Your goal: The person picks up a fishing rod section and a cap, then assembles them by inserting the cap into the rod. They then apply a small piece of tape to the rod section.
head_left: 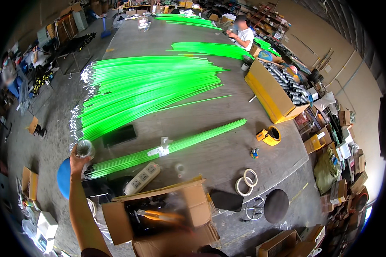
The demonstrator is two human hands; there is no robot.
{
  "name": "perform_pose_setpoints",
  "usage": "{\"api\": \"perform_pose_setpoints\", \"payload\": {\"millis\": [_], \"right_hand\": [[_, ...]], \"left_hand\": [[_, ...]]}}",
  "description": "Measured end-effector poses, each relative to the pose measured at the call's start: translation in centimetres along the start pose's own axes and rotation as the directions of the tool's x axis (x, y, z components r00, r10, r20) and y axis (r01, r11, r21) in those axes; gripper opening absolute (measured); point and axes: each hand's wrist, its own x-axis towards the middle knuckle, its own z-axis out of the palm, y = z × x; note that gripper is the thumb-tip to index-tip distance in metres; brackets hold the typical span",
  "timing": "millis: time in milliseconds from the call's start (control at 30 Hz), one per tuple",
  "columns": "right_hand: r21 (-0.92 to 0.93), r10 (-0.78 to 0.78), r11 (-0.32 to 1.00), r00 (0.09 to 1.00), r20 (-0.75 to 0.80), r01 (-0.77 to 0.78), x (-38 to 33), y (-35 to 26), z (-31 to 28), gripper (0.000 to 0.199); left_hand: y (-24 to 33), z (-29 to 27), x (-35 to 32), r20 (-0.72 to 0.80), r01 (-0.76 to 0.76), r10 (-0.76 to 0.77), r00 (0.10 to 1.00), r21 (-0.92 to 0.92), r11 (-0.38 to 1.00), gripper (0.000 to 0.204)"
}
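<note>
My left hand [78, 162] is raised at the left edge of a big table [227, 154] and is shut on a clear, round, cup-like thing [85, 148]. Just beyond it lies a bundle of bright green rods [176, 145] with a white tag around its middle. A wide fan of several more green rods [141, 85] covers the table behind that. Below my arm stands an open cardboard box [158, 214], its inside blurred with orange streaks. My right hand does not show.
A white power strip [142, 177] and a black flat slab [119, 135] lie near the bundle. Tape rolls [246, 177], a yellow holder [270, 135] and a yellow box of metal tubes [274, 92] sit on the right. A black stool [276, 204] stands below; a person [244, 34] sits far off.
</note>
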Motion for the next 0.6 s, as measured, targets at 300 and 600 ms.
{"api": "perform_pose_setpoints", "payload": {"millis": [300,600], "right_hand": [[-0.026,-0.055,0.998,0.998,-0.019,0.055,3.0,10.2,7.6,0.018],[-0.181,-0.199,0.973,0.909,-0.365,0.14,14.6,32.1,23.7,0.016]], "left_hand": [[12.9,-4.8,-11.3,-0.066,-0.242,0.238,0.969,-0.078,0.967,0.085],[36.5,9.0,-30.2,0.143,-0.292,0.283,0.948,0.043,0.955,0.1]]}}
